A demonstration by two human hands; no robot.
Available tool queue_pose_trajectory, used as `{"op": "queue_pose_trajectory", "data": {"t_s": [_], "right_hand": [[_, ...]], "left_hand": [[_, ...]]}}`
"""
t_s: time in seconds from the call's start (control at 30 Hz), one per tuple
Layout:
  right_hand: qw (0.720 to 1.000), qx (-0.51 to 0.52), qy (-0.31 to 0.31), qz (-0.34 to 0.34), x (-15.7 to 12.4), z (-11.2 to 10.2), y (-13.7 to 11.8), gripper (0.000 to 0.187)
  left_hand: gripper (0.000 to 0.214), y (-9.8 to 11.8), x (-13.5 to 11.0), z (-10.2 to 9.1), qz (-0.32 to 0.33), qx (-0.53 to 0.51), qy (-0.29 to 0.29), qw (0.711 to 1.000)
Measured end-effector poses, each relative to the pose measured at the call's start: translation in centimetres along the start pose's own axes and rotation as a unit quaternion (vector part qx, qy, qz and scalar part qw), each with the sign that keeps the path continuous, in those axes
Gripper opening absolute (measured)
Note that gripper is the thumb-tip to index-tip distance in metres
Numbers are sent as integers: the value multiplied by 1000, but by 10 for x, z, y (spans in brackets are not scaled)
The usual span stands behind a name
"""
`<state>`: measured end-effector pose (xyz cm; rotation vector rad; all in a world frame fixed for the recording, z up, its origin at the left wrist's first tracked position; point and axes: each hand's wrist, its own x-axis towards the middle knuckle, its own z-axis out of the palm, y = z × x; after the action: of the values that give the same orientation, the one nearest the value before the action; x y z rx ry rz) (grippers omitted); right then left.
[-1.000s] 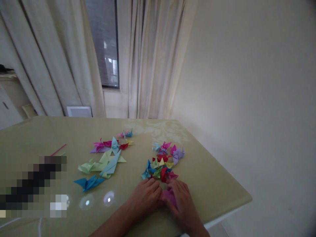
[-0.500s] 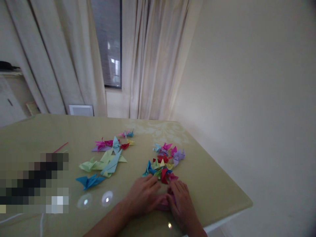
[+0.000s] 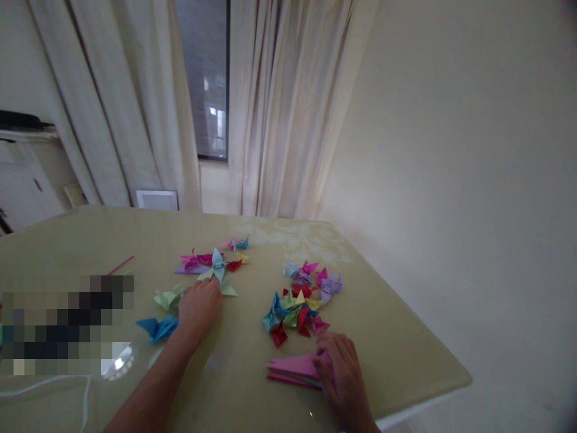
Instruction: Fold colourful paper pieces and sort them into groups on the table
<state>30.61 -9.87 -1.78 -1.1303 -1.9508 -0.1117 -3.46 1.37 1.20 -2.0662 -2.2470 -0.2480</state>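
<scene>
My right hand (image 3: 341, 373) grips a small stack of pink folded papers (image 3: 295, 365) near the front edge, thumb on the near side and fingers over its right end. Pale layers show between the pink ones. My left hand (image 3: 201, 307) reaches forward, fingers closed and pressed down among pale green folded papers (image 3: 228, 289); its fingertips and what lies under them are hidden. Beside its wrist rests a blue paper crane (image 3: 157, 328). A light blue paper crane (image 3: 218, 264) stands just beyond its fingers. A dark red folded paper piece (image 3: 278, 333) lies left of the right hand.
Several colourful paper cranes (image 3: 300, 300) cluster beyond my right hand. More folded pieces, including a magenta crane (image 3: 191, 262), lie at the middle back. A thin pink stick (image 3: 121, 265) and white cord (image 3: 85, 397) are at left. The table (image 3: 396, 343) borders a wall.
My left hand has left the pink papers and moved left and forward onto the pale folded papers. My right hand stays on the pink stack, now more exposed. The dark red piece is uncovered.
</scene>
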Motion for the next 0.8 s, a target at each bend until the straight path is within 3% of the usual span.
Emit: {"op": "queue_pose_trajectory", "data": {"t_s": [0.1,0.13,0.2,0.27,0.33,0.4,0.57,0.73,0.8], "right_hand": [[1000,5,12,11,-4,-1,1,21],[1000,8,16,16,-5,-1,1,20],[999,12,22,26,-8,0,1,19],[999,14,25,32,-9,0,2,17],[999,14,30,30,-9,-1,3,13],[999,11,38,19,-8,-2,3,11],[999,2,46,-9,-12,4,-11,21],[999,4,51,5,-20,32,-45,71],[997,10,66,34,-20,39,-53,57]], "left_hand": [[31,5,5,-5,20,-147,102,984],[29,8,7,-8,25,-235,132,963],[31,17,7,-13,27,-437,140,888],[42,28,3,-17,24,-611,86,787],[52,42,-6,-20,19,-718,19,695],[55,56,-18,-20,0,-770,-41,636],[51,87,-48,-13,-2,-819,-194,540],[50,100,-61,-5,71,-834,-262,480],[50,102,-61,0,93,-828,-280,477]]}}
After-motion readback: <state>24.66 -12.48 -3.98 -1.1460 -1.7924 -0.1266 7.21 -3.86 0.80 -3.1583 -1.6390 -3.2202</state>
